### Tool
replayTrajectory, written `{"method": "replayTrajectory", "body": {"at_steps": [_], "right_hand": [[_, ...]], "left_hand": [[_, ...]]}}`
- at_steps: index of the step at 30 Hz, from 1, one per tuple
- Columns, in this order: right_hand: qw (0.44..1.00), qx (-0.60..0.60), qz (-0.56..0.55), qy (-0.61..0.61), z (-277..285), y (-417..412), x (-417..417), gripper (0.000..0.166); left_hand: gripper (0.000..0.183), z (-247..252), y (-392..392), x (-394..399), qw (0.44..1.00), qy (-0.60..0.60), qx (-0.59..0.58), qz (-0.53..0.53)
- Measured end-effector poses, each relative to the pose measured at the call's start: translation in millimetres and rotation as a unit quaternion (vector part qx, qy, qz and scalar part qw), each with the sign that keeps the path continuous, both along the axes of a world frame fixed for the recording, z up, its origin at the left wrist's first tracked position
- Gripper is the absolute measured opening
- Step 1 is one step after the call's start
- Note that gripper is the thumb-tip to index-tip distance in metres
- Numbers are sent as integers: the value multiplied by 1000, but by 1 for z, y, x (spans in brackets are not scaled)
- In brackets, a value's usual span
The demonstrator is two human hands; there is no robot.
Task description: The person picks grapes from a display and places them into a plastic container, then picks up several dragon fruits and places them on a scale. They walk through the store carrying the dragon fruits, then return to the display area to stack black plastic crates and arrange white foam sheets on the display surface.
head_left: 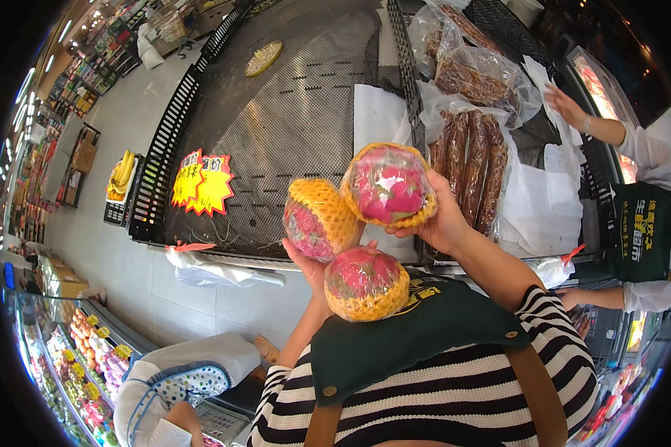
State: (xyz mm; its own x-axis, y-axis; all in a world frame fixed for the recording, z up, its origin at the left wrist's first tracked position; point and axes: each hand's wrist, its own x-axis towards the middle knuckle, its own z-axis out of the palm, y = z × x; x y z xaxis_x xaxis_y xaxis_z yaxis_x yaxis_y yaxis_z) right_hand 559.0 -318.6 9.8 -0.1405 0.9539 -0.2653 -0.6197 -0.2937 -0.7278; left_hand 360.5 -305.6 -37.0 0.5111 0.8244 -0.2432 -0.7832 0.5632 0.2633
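Three plastic-wrapped dragon fruits in yellow foam netting are held up before my chest. My right hand (442, 218) grips the upper one, a pink dragon fruit (388, 184) with its foam net around the edge. My left hand (312, 272) supports the other two: a tilted dragon fruit (319, 220) on the left and a dragon fruit (366, 279) lower down, close to my dark green apron (419, 329). The fruits sit against each other, and they hide most of my left fingers. Beyond them stretches a black mesh-lined display stand (307, 112).
Red-and-yellow price signs (209, 187) lie at the stand's near left corner. Bagged sausages (469, 162) and other packed meat (478, 78) fill the right section. A co-worker's hand (565, 103) reaches in at right. Another person (184, 380) bends at lower left. Bananas (123, 170) stand beyond the left edge.
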Motion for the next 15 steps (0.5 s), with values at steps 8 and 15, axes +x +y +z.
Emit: {"method": "replayTrajectory", "body": {"at_steps": [8, 15], "right_hand": [[993, 11, 68, 101, -42, 10, 21, 62], [999, 43, -18, -12, -18, 8, 13, 59]], "left_hand": [[102, 1, 7, -2, 997, -48, 17, -50], [101, 0, 11, -8, 992, -87, 6, -92]]}}
